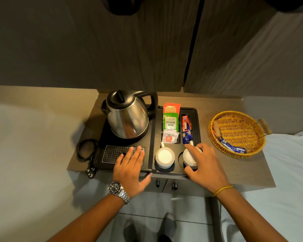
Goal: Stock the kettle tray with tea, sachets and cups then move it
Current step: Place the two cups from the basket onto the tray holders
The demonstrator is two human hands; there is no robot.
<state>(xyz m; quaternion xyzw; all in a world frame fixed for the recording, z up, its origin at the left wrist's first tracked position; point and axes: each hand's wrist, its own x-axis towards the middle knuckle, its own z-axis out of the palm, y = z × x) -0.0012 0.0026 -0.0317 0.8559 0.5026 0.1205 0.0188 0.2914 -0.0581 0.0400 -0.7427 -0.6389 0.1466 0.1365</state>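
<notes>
On the small wooden table [252, 173], the black tray [198, 119] lies with its long axis running left to right across me, its near edge just in front of both hands. My right hand [205, 162] is curled over the right cup [189, 158], fingers wrapped round its rim and side; I judge it is seating that cup in its round well. My left hand [131, 169] lies flat and open on the drip grille [112, 152], fingers spread, gripping nothing, likely steadying the tray.

The left cup [164, 158] already sits upside down in its own well, just beside the one I hold. Behind the cups the tea packets [171, 117] stand in their slot, an orange one behind a green one, with a white sachet [169, 137] in the compartment in front of them, and red and blue sticks [186, 129] in the narrow slot to the right. The kettle [128, 117] fills the tray's far left.

So stocking looks nearly done, and the move comes next. For that each hand would shift outward to a short end of the tray. On the left, the coiled cord [86, 151] and plug [91, 172] lie beside the tray and could snag. On the right, the wicker basket [238, 135], with a few blue sticks left in it, sits near that end.
</notes>
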